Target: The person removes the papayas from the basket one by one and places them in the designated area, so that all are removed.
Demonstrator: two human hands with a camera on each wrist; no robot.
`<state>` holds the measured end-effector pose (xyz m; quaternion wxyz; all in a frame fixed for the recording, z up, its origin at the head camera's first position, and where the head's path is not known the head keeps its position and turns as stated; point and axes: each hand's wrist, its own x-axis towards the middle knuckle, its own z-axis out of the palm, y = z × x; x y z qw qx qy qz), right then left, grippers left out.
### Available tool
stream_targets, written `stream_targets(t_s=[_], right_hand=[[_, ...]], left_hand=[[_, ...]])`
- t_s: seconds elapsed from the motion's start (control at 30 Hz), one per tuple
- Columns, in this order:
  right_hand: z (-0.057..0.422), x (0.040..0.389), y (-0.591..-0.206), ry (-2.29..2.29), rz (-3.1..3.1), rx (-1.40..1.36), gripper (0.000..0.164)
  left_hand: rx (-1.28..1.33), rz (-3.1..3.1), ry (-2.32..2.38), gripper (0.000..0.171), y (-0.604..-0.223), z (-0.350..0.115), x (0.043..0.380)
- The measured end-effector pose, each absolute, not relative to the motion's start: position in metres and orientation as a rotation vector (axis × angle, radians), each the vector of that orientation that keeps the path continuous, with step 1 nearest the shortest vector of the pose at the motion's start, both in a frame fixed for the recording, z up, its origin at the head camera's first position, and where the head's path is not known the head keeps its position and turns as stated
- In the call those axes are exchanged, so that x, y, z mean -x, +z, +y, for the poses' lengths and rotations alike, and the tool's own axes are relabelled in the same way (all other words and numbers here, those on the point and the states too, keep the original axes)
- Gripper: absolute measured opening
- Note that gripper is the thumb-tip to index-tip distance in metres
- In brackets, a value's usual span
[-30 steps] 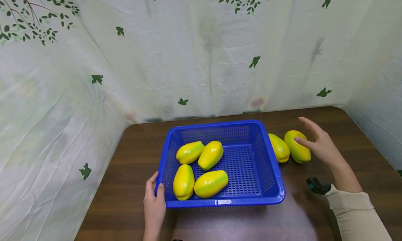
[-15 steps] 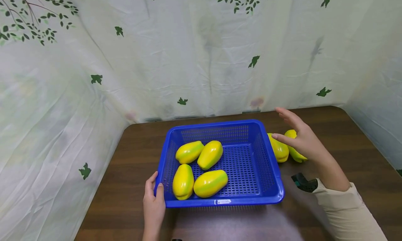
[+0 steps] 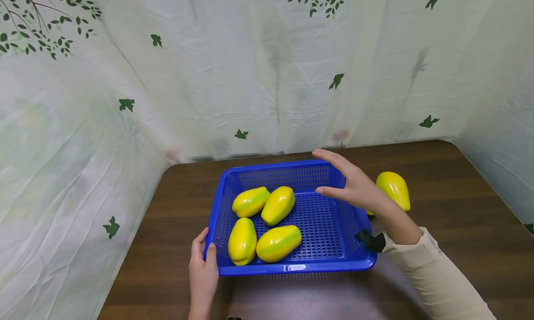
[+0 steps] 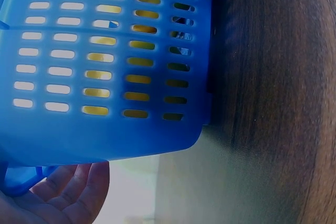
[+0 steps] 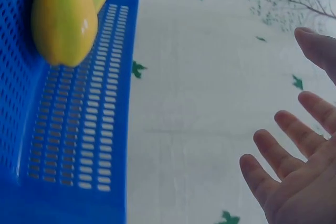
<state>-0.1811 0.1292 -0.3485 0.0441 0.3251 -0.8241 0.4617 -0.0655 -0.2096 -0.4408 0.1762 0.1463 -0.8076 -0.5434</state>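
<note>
Right hand, empty and splayed, has swung left over the basket — so the work now seems centred there, where 4 fruits lie. 2 outer fruits sit to the right — 1 mostly hidden. Left hand grips the basket's left side.

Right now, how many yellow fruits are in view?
6. In the basket's left half: back-left fruit, back-right fruit, front-left fruit, front-right fruit. On the table, right: one fruit, another mostly hidden behind the right hand. More may be hidden.
</note>
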Motion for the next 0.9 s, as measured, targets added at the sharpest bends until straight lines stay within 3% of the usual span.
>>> stream_targets(t_s=[0.43,0.9], right_hand=[[0.086,0.185,-0.377,1.372,-2.658,-1.264,0.070],[0.077,0.189,-0.396,1.500,-2.811,-1.413,0.072]], left_hand=[[-0.433,-2.308,-1.553,0.035,-0.441,-0.209,0.067],[-0.414,-2.285,-1.545,0.035,-0.441,-0.209,0.065]])
